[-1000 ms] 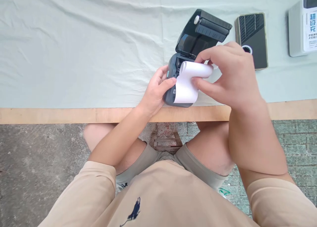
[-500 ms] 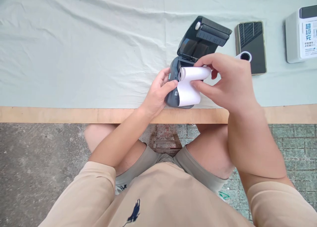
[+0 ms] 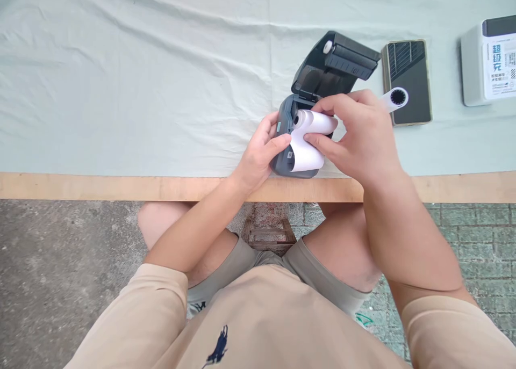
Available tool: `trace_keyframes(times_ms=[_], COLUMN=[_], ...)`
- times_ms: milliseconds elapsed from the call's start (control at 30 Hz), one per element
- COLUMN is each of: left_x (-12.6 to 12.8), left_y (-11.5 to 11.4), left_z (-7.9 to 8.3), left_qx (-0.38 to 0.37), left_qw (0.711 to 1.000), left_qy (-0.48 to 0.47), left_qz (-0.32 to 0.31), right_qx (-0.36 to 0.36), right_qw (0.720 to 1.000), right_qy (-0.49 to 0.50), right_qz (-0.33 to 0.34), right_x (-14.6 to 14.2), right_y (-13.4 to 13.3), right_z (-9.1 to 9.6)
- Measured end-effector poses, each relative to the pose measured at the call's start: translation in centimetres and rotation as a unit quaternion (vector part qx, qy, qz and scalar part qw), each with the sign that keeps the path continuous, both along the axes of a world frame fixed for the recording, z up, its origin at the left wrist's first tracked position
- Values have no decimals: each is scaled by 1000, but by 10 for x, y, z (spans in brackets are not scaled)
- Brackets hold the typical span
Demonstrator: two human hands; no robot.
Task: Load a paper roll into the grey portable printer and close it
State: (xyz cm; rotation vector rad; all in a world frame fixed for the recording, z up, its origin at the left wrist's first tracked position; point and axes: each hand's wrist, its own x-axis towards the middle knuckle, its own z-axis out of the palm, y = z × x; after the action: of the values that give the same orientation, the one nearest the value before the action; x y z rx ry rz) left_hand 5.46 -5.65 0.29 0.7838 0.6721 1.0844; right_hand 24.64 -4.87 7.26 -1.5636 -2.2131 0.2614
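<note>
A dark grey label printer (image 3: 284,165) rests near the table's front edge, its lid (image 3: 336,63) tipped up and back. My left hand (image 3: 260,151) grips the printer's left side, thumb on top near the paper's edge. A white paper roll (image 3: 320,123) lies at the mouth of the printer's bay, with a loose strip curling down over the front. My right hand (image 3: 363,130) pinches the roll, fingers above and thumb below against the paper. How deep the roll sits in the bay is partly hidden by that hand.
Right of the printer lies a dark phone-like slab (image 3: 417,68). A white tube with a dark ribbed core (image 3: 397,98) overlaps its near part. A white box-shaped device with a printed label (image 3: 473,63) stands farther right. The table's bare wooden edge (image 3: 100,187) runs along the front.
My right hand has moved slightly left and lower with the paper roll, bringing it closer into the printer's bay. My left hand keeps its hold on the printer.
</note>
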Motion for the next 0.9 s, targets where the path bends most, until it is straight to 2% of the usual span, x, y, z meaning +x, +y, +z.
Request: trace_keyframes(times_ms=[200,400,500,567,633,733,833,900], left_x=[-2,-3,-4,-6,-8,-11,-14,-16], left_y=[1,3,6,9,13,17,19,19], left_z=[-6,-8,-13,-19,-25,-31,-35,-37], left_qx=[17,44,49,59,78,113,140,147], left_qw=[1000,997,995,992,989,984,979,978], left_qy=[6,55,89,108,120,123,120,120], left_qz=[-10,-18,-20,-26,-38,-67,-86,-89], right_qx=[-13,-10,77,163,199,136,50,19], right_qw=[1000,1000,993,970,945,927,908,902], right_qy=[13,9,86,174,253,343,415,430], right_qz=[18,20,-12,-36,-56,-68,-39,-15], right_x=[3,3,7,9,11,10,8,6], right_y=[1,-2,-3,-1,4,14,22,23], right_z=[-7,2,4,0,-8,-21,-29,-31])
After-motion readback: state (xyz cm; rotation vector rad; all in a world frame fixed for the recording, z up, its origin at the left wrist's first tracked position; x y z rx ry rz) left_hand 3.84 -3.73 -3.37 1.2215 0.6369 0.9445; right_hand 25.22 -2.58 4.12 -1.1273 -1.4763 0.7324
